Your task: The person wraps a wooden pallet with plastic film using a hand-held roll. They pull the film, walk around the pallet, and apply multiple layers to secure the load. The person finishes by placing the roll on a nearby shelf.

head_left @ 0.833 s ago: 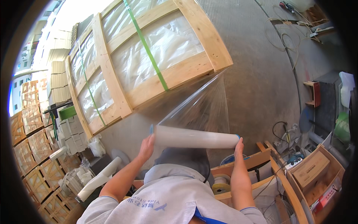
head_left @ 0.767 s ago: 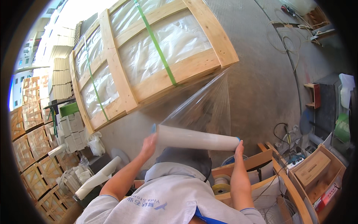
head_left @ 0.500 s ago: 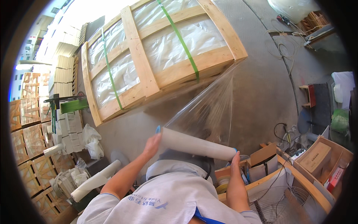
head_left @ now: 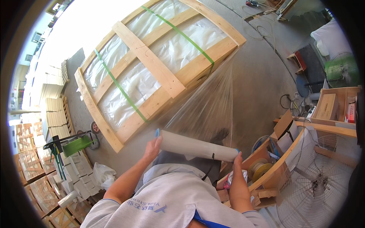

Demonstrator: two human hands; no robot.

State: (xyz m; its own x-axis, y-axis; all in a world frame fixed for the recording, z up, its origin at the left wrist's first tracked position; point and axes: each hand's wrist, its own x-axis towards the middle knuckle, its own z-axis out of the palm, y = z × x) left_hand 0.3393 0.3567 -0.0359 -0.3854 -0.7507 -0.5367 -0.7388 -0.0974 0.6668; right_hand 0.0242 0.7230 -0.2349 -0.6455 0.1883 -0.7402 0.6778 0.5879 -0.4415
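Note:
A wide roll of clear stretch film (head_left: 194,146) lies across the front of my body, held by its two ends. My left hand (head_left: 153,147) is closed round the left end, where a blue core tip shows. At the right end, my right hand (head_left: 237,162) grips beside another bit of blue, its fingers partly hidden. From the roll a gathered sheet of film (head_left: 215,98) stretches taut up to the near right corner of a large wooden crate (head_left: 167,85). Green straps (head_left: 121,86) cross the crate, and plastic sheeting shows between its planks.
On the left stand a strapping cart (head_left: 72,146) with a green reel, stacked white boxes (head_left: 53,110) and wooden crates (head_left: 32,159). To my right are a large wire-guarded fan (head_left: 319,186), an open wooden box (head_left: 338,104) and a yellow spool (head_left: 262,171). A cable (head_left: 262,32) coils on the floor at upper right.
My view has turned, so the crate appears rotated and further left, and the fan shows more fully. Both hands still hold the roll, with the film stretched to the crate corner.

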